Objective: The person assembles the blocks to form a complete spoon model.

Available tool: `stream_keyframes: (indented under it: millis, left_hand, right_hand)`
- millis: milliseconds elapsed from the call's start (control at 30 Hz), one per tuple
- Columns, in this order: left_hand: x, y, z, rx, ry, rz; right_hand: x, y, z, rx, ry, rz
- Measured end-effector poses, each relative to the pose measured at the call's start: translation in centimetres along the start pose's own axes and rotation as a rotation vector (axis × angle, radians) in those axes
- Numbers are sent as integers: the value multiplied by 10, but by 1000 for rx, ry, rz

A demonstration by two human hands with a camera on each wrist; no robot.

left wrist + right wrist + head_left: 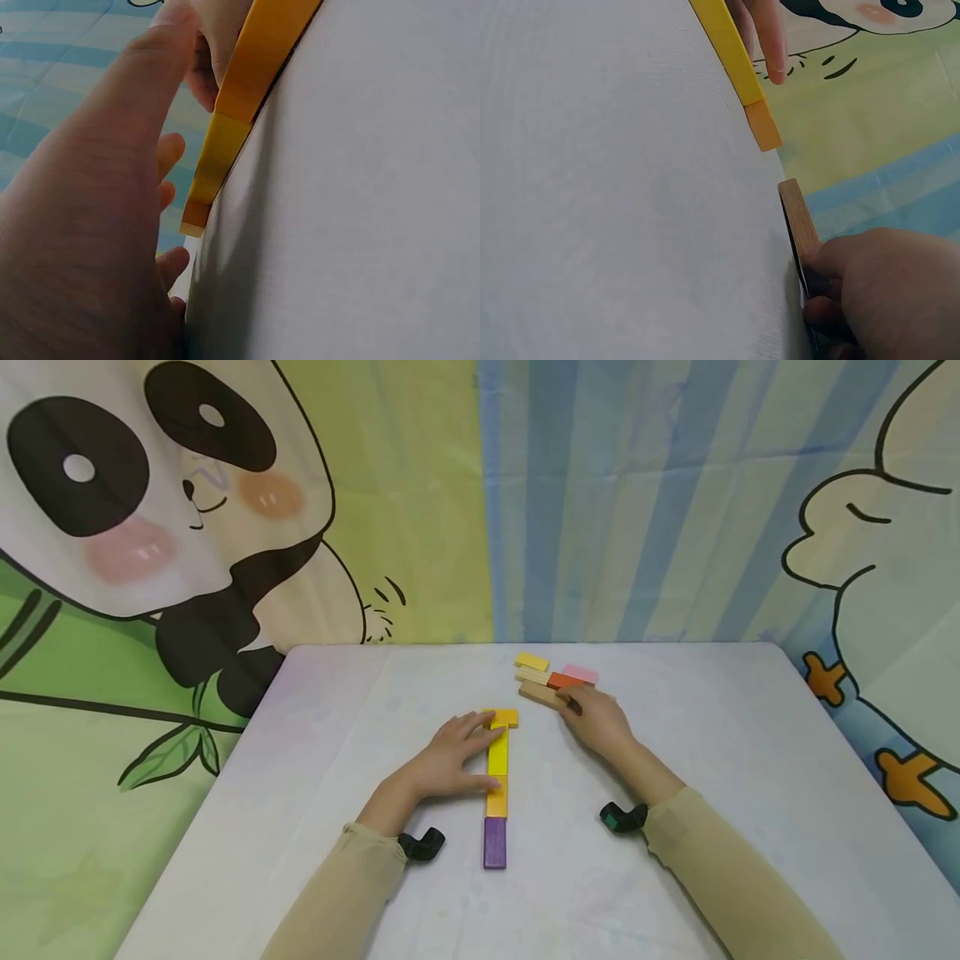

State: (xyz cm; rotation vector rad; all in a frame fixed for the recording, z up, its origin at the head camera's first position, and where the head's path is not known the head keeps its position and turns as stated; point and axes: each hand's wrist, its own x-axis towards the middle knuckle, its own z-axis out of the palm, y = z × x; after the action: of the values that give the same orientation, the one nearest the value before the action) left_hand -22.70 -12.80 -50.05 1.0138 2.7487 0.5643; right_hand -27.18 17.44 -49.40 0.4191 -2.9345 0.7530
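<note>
A line of flat blocks runs up the middle of the table: a purple block [495,843] nearest, then an orange block [497,802] and a yellow block [498,752], with another orange block [507,718] set crosswise at the far end. Over this line my left hand [446,756] spreads its fingers and thumb; whether they touch the blocks cannot be told. Farther right, my right hand [600,722] pinches a long plain wooden block [801,217] between thumb and fingers. Part of that block is hidden by the hand.
Just behind the wooden block lie a pale striped block [532,676], a red-orange block [564,681], a pink block [581,673] and a yellow block [532,661]. The white table [300,860] ends at a printed cloth backdrop [600,527].
</note>
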Motion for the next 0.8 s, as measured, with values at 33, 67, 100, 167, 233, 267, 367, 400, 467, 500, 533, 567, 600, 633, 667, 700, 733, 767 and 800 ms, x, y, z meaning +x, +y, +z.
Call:
stream_keyframes:
  millis: [33,67,100,167,233,267,367,400,467,500,533,567,600,633,667,700,733,767,800]
  left_hand:
    - [-1,1,0,20,-5,8]
    - [-1,1,0,42,-7,16]
    - [-2,1,1,66,-10,21]
    - [-1,1,2,109,-13,27]
    - [-1,1,4,131,-17,26]
    - [-1,1,5,139,-19,22]
    - [-1,1,6,160,-19,19]
    - [-1,1,6,163,-18,19]
    - [-1,2,6,166,-17,20]
    - [-1,2,5,166,-18,22]
    - [-1,3,5,163,-18,22]
    - [-1,3,5,165,-18,22]
    - [-1,3,5,161,-18,21]
    - [-1,3,5,160,-19,20]
    - [-1,3,4,162,-21,18]
    - [-1,3,4,163,-23,16]
    - [-1,3,4,163,-24,15]
    - [-1,3,4,165,-25,14]
    - [-1,3,4,162,-26,13]
  right_hand:
    - [0,0,-1,18,8,2]
    - [0,0,-1,33,11,4]
    - [0,0,-2,49,9,7]
    - [0,0,-2,81,5,16]
    - [0,-1,-3,101,5,20]
    - [0,-1,-4,103,3,22]
    - [5,-4,-4,108,10,17]
    - [7,-5,-4,107,15,12]
    - [13,-8,-3,117,11,-9]
    - [16,-10,-3,122,4,-22]
    - [19,-13,-4,131,-6,-34]
    - [22,-16,-3,137,-18,-45]
    - [25,-18,-3,142,-35,-51]
    - [28,-21,-2,149,-51,-60]
    - [31,-24,-2,153,-65,-65]
    - [33,-26,-1,155,-77,-70]
    - [35,-28,0,157,-88,-74]
    - [36,-30,2,156,-96,-77]
    - [38,-31,3,151,-103,-82]
